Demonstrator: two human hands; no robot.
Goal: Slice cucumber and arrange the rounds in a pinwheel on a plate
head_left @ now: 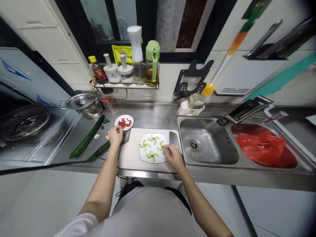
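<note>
My left hand [115, 135] is at the near edge of a small white dish [117, 118] of chopped red pieces [124, 123], fingertips pinched; what they hold, if anything, is too small to make out. Over the right side of a squarish white plate [143, 157], the fingers of my right hand [174, 157] are drawn together beside a group of green slices [161, 145]; anything between them is hidden. Several pinwheels of pale green slices with dark green rims, apparently cucumber, lie on this plate, with red bits at some centres. The plate rests on a light cutting board [129, 151].
A knife [173, 138] lies on the board's right side. Left are a whole cucumber [87, 136], a cut cucumber [100, 150] and a lidded steel pot [86, 104]. A double sink [207, 140] with a red bag [264, 148] is right. Bottles fill the shelf [128, 86] above.
</note>
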